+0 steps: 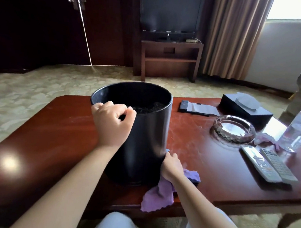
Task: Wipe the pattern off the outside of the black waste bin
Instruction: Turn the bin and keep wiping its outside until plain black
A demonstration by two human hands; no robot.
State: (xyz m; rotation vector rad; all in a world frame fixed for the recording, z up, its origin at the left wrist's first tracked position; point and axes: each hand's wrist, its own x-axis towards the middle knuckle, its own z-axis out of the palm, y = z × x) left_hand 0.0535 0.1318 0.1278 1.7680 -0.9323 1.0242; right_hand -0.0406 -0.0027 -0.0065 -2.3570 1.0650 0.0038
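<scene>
My left hand [112,119] grips the near rim of the black waste bin [144,140], fingers curled over the edge. My right hand [172,166] presses a purple cloth [158,192] against the bin's lower right wall; how the fingers lie is hidden. The bin stands upright on the table [55,134], directly ahead, axis vertical. No pattern is visible from here; it may be on the far side.
</scene>
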